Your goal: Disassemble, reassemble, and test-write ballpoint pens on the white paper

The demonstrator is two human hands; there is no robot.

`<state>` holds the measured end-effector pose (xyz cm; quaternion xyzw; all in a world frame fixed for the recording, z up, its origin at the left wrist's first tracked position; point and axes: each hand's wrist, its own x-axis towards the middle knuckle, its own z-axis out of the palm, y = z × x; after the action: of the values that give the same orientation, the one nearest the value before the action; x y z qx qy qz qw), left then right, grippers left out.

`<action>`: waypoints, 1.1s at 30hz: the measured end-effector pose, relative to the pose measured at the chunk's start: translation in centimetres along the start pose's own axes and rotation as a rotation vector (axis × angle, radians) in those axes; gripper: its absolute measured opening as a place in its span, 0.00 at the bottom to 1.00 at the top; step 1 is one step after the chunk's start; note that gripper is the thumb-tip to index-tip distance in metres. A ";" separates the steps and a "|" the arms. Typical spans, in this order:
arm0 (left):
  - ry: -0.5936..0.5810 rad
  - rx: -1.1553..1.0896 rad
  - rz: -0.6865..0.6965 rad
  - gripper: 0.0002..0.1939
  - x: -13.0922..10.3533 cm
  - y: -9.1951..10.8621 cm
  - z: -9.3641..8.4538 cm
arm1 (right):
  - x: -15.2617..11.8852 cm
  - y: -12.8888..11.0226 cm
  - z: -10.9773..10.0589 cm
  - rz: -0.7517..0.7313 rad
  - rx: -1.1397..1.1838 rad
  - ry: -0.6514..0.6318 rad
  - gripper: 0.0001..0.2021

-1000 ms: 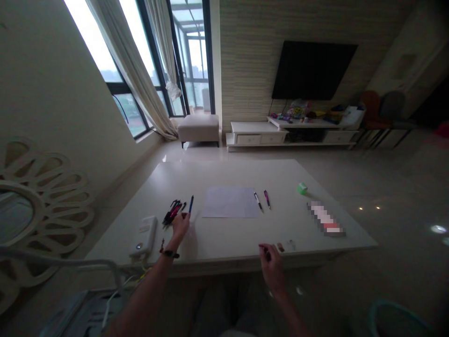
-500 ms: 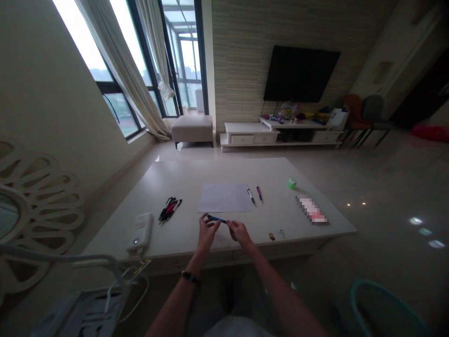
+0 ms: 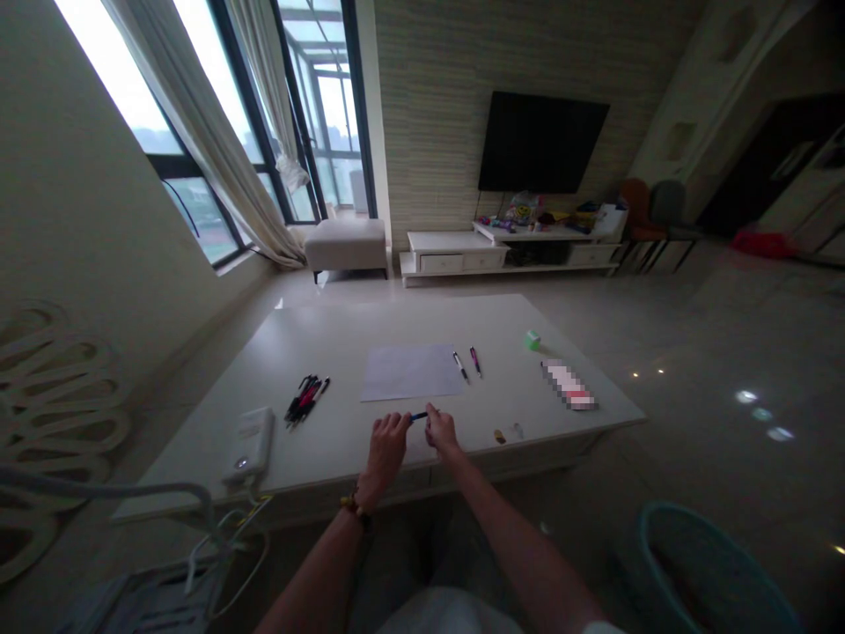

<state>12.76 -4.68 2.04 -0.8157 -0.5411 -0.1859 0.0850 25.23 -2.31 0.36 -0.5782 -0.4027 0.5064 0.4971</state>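
Observation:
Between my two hands is a blue pen, held above the near part of the white table. My left hand is closed around its left end, back of the hand upward. The fingers of my right hand pinch the other end, covering it. Just beyond my hands lies a blank white sheet of paper. At the sheet's right edge rests a white-and-black pen, with a pink-and-black pen beside it. A pile of several pens lies to the left.
A white power strip with cables sits at the table's left. Near the front edge are a small brown item and a clear piece. A green-and-white small container and a blurred-out phone-like object are on the right. A teal bin stands lower right.
My left hand has turned over, from fingers spread along the pen to a closed grip with its back up. More of the pen is covered now. The view has swung slightly right.

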 end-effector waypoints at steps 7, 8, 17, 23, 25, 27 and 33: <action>-0.156 -0.100 -0.161 0.13 0.9 0.2 -1.5 | 0.6 -1.3 -0.2 -0.030 -0.036 -0.045 0.19; -0.206 -0.130 -0.185 0.13 1.0 0.1 -1.5 | 0.6 -1.4 -0.4 -0.036 -0.015 -0.070 0.19; -0.140 -0.148 -0.045 0.14 1.4 0.5 -1.5 | 0.6 -0.9 -0.6 0.002 0.071 0.055 0.22; -0.146 -0.171 -0.099 0.16 1.1 0.8 -1.1 | 1.4 -0.4 -0.4 -0.041 -0.092 0.063 0.21; -0.202 -0.314 -0.206 0.17 1.6 0.4 -0.8 | 1.5 -0.4 -0.6 -0.034 -0.100 0.016 0.20; -0.317 -0.511 -0.292 0.21 2.4 -0.2 -0.5 | 1.6 -0.4 -0.9 -0.043 -0.107 -0.024 0.20; -0.376 -0.649 -0.279 0.21 3.5 -1.1 -0.4 | 1.5 -0.4 -1.1 -0.143 -0.101 0.007 0.22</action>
<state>12.89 -1.37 3.71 -0.7386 -0.5659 -0.2043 -0.3039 26.57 -0.94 0.49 -0.5741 -0.4663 0.4463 0.5038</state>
